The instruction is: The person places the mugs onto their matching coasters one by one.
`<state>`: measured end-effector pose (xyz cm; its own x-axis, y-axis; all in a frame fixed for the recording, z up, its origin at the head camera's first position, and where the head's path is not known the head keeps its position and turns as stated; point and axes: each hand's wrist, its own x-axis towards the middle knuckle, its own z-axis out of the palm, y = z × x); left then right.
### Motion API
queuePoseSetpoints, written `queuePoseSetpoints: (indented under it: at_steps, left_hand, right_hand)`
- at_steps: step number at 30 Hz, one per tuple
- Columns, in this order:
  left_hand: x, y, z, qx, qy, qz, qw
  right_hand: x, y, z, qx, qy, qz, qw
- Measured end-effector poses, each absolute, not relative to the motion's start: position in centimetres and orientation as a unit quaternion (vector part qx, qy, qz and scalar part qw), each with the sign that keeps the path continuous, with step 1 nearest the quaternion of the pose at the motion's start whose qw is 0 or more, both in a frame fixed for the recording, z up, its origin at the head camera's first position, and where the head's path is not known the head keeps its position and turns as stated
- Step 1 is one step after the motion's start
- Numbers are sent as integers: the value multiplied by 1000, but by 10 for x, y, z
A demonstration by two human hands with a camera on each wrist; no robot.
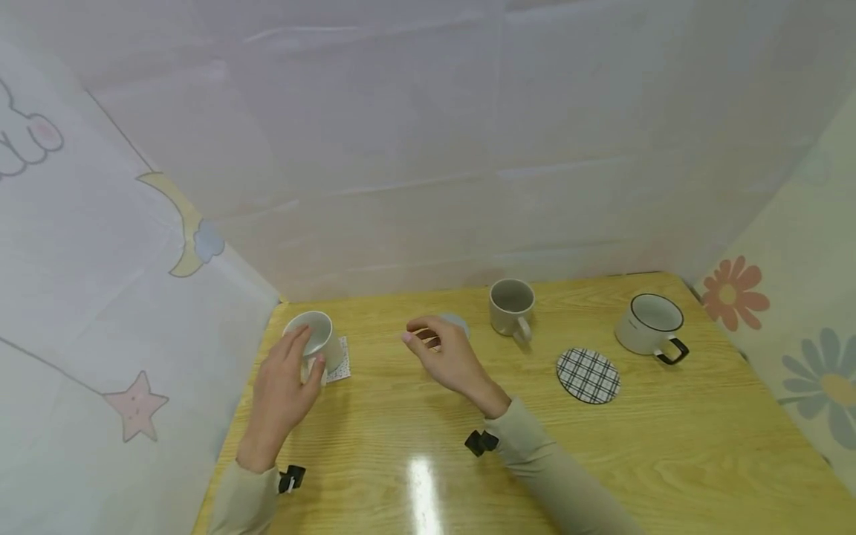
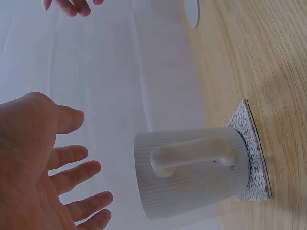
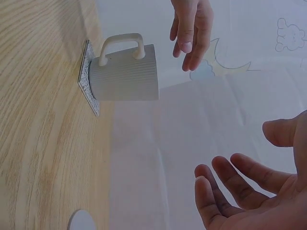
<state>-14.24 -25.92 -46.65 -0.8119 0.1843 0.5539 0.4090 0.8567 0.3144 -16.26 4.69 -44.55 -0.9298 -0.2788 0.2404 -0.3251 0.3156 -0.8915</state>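
Note:
A white ribbed mug (image 2: 192, 177) stands upright on a square patterned coaster (image 2: 259, 177) at the table's left. My left hand (image 1: 284, 379) hovers by the mug's rim with fingers spread; the left wrist view shows a gap between fingers and mug. My right hand (image 1: 448, 357) is in the air over a round pale coaster (image 1: 456, 322), partly hidden behind it. Its fingers (image 3: 244, 187) are loosely bent and hold nothing. To its right stands a beige mug (image 1: 506, 316), its handle pointing toward me.
A white enamel mug (image 1: 635, 332) with a black rim and handle stands at the right. Beside it lies a round plaid coaster (image 1: 588, 375). Printed cloth walls (image 1: 401, 186) close off the back and both sides of the wooden table (image 1: 374, 461).

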Motion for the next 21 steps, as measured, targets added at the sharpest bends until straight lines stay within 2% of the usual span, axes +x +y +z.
queuePoseSetpoints:
  at_steps: [21]
  left_hand:
    - [-151, -234, -463, -176, -923, -222, 259]
  right_hand:
    - [-162, 85, -448, 163, -809, 562, 51]
